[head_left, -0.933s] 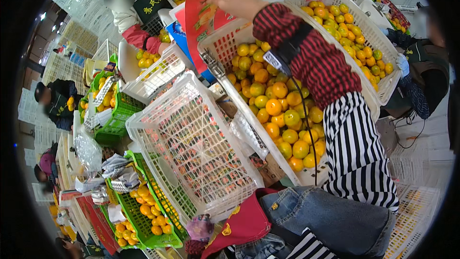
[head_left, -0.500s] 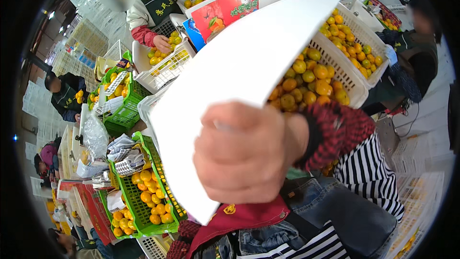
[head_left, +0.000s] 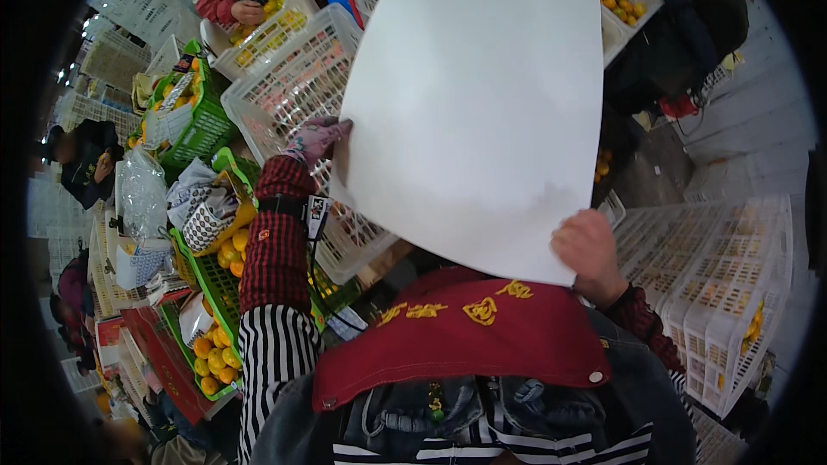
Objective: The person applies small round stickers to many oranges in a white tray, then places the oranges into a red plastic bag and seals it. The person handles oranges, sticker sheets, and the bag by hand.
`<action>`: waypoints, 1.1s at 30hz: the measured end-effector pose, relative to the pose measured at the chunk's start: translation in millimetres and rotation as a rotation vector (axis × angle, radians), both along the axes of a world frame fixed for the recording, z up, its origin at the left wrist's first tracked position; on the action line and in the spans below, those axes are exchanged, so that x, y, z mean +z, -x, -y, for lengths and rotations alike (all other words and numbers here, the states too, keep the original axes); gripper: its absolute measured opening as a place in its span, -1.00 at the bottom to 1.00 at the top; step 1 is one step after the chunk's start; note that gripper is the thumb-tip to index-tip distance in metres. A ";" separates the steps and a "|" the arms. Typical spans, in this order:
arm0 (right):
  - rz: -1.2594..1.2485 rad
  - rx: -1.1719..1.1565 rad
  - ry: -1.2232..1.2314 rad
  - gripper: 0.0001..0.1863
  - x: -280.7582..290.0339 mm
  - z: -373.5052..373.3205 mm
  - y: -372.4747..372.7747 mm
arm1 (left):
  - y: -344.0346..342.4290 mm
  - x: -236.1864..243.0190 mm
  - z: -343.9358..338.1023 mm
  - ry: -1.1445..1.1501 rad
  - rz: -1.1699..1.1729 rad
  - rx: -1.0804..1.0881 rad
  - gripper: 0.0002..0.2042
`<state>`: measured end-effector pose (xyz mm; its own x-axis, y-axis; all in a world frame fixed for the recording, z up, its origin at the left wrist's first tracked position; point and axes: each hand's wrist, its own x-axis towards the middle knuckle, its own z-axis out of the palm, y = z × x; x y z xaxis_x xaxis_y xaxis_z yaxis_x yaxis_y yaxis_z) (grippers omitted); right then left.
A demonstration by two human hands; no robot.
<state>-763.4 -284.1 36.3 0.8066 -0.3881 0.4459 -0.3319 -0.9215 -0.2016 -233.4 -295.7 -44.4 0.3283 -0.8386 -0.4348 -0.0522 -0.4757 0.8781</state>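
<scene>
A large white sheet of paper or thin board [head_left: 474, 112] stands in front of me, bowed by the lens. My right hand [head_left: 587, 248], bare, has its fingers closed on the sheet's lower right corner. At the left edge, my left hand [head_left: 316, 139] in a pink patterned glove pinches the sheet. An empty white plastic crate [head_left: 258, 116] lies below and beside the left hand, partly covered by the sheet. Whatever lies behind the sheet is hidden.
To the left are green baskets [head_left: 215, 280] of orange citrus fruit, with cloths and a clear plastic bag [head_left: 142, 185]. Stacked white crates [head_left: 715, 267] stand at right. One co-worker's hand [head_left: 248, 12] is over fruit at far left; another person sits at far right.
The sheet has turned more upright and moved lower right. My right hand has moved right, to its corner. My gloved left hand has come into view at its left edge, and the crate shows more.
</scene>
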 end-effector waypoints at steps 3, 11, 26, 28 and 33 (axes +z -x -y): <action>0.288 -0.629 -0.347 -0.71 -30.7 -14.4 39.6 | 35.9 -41.5 -18.2 0.175 -0.179 -0.018 -0.73; 0.903 -0.570 -1.711 -0.52 -78.6 18.7 95.8 | 115.3 -13.7 -39.8 0.521 -0.111 0.336 -0.55; 0.984 -0.458 -1.069 -0.47 -13.4 112.3 208.5 | 187.6 141.5 -79.8 0.539 0.394 -0.201 -0.46; 0.976 -0.466 -1.065 -0.44 -9.8 116.5 211.0 | 190.1 143.3 -76.1 0.562 0.345 -0.174 -0.48; 0.958 -0.428 -1.065 -0.40 -6.5 125.4 221.7 | 200.9 147.4 -61.9 0.552 0.243 -0.124 -0.50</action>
<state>-985.1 -409.5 29.8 0.1234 -0.9883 0.0895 0.1123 -0.0757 -0.9908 -434.2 -233.8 102.9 0.2495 -0.9568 0.1492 -0.3080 0.0677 0.9490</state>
